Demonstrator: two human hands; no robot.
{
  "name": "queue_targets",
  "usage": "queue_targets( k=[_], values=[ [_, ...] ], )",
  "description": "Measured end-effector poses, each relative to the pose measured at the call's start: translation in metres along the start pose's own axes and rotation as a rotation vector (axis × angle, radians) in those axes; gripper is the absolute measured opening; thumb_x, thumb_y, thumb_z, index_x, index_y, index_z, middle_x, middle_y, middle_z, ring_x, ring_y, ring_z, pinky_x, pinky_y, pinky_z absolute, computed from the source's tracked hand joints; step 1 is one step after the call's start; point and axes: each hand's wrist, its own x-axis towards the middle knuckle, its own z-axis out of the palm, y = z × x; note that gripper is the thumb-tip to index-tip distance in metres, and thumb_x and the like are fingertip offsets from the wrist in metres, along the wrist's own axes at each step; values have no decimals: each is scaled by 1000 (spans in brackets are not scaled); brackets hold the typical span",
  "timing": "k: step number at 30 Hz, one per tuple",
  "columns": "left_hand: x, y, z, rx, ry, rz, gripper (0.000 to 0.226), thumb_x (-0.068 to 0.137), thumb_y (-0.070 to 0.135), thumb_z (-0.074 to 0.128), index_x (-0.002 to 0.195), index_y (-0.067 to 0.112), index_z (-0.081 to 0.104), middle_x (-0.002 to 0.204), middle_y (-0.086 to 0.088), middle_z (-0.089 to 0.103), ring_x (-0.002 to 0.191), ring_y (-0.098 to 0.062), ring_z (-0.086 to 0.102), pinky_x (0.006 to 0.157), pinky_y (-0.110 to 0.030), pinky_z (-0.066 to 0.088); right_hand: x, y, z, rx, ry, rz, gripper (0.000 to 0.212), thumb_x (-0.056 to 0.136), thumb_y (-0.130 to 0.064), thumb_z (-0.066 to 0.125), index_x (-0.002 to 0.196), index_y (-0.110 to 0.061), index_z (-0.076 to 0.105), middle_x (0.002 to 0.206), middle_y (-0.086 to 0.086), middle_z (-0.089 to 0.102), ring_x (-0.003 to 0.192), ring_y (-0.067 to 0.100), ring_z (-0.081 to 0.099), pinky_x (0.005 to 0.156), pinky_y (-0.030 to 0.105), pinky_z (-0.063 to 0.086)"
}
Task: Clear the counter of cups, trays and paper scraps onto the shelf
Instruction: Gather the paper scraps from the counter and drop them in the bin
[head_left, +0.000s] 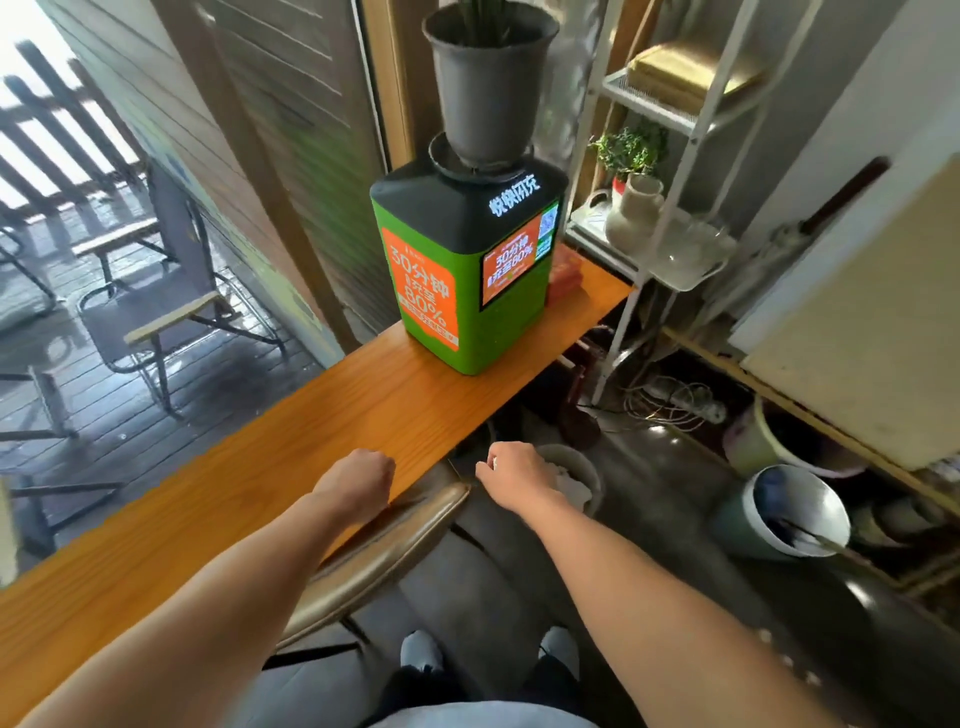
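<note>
The orange wooden counter (249, 457) runs from lower left to upper right, and no cups, trays or scraps show on the part I see. My left hand (358, 478) hovers over its near edge with the fingers curled into a fist; nothing shows in it. My right hand (514, 480) hangs past the counter's edge, above a small bin (589, 470) with white paper in it. Its fingers are curled, and a tiny white speck sits at the fingertips; I cannot tell if it is a scrap. The white wire shelf (670, 117) stands at the counter's far end.
A green charging station (467, 291) with a grey plant pot (488, 88) on top stands on the counter. A chair back (395, 540) is under my left arm. The shelf carries a ceramic jug (636, 208), a clear tray (691, 260) and a small plant. Buckets and cables lie on the floor at right.
</note>
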Motion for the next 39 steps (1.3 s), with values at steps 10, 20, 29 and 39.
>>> queue_targets(
  k=[10,20,29,39],
  values=[
    [27,142,-3,76,165,56,10,82,9,50,77,15,57,87,-7,62,78,-29,61,61,-34,47,-10,125,-71,-31,33,23,21,92,-39,54,80,-22,54,104,6,63,81,26,56,67,32,42],
    [59,282,41,105,14,286,25,91,23,55,115,21,63,111,-3,60,105,-26,62,86,-38,54,-19,229,-103,-20,41,188,14,91,-37,55,83,-25,53,104,6,62,96,30,62,75,37,49],
    [137,289,54,-1,-155,193,32,90,19,56,121,15,56,122,-8,59,109,-30,59,88,-36,50,25,233,-79,143,-13,346,21,94,-36,57,103,-18,63,111,8,63,98,29,62,73,36,49],
    [271,285,145,-32,-351,96,50,90,31,64,136,20,45,138,-10,48,121,-32,54,98,-43,50,147,259,19,362,-48,484,38,91,-36,65,122,-16,60,125,9,56,107,29,60,80,32,45]
  ],
)
